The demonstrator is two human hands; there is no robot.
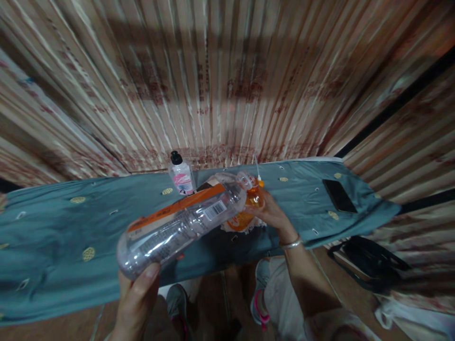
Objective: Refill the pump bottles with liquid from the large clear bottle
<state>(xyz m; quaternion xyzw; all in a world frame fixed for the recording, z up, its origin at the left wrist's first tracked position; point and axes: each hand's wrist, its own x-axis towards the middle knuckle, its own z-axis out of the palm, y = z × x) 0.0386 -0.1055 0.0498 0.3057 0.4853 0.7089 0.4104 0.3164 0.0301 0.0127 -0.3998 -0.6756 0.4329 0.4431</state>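
While the left hand [137, 298] grips the bottom end of a big clear bottle [185, 227], the right hand [272, 210] is wrapped around an orange bottle [241, 220]. The big bottle leans over the blue cloth [53, 227], its neck up by the top of the orange one. I can't tell if they touch. A black-topped bottle [183, 179] stands behind, and a phone [339, 195] lies to the right.

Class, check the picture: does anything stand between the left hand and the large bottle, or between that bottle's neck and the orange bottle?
Nothing visible does. The left hand grips the large bottle near its base, and the bottle's neck overlaps the orange bottle held in the right hand; whether they touch is unclear.
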